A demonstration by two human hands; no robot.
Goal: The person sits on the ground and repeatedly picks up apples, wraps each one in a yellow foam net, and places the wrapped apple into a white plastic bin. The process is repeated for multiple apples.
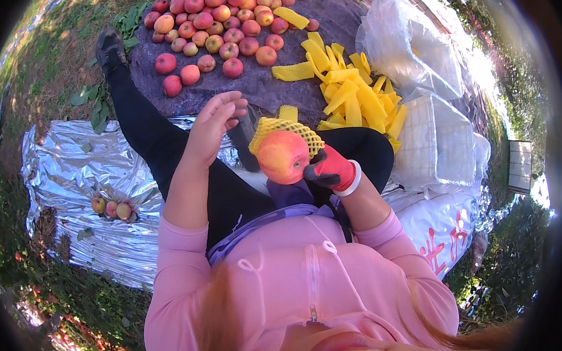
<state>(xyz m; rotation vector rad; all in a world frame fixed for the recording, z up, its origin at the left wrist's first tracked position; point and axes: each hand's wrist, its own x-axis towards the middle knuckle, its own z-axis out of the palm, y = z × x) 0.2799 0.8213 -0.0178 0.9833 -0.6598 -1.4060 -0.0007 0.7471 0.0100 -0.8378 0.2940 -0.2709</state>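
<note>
My right hand, in a red glove with dark fingertips and a white cuff, is closed on a large red-yellow apple in front of my waist. A yellow foam net sleeve covers the far side of this apple, while the near side shows bare. My bare left hand is raised to the left of the apple, apart from it. Its fingers are stretched out and nothing is in them. Another yellow foam piece shows just beyond the apple.
A heap of apples lies on a dark cloth ahead. Yellow foam sleeves are piled beyond my right knee, beside white-lined containers. Silver foil sheeting on the left carries a few apples. My outstretched leg crosses the left side.
</note>
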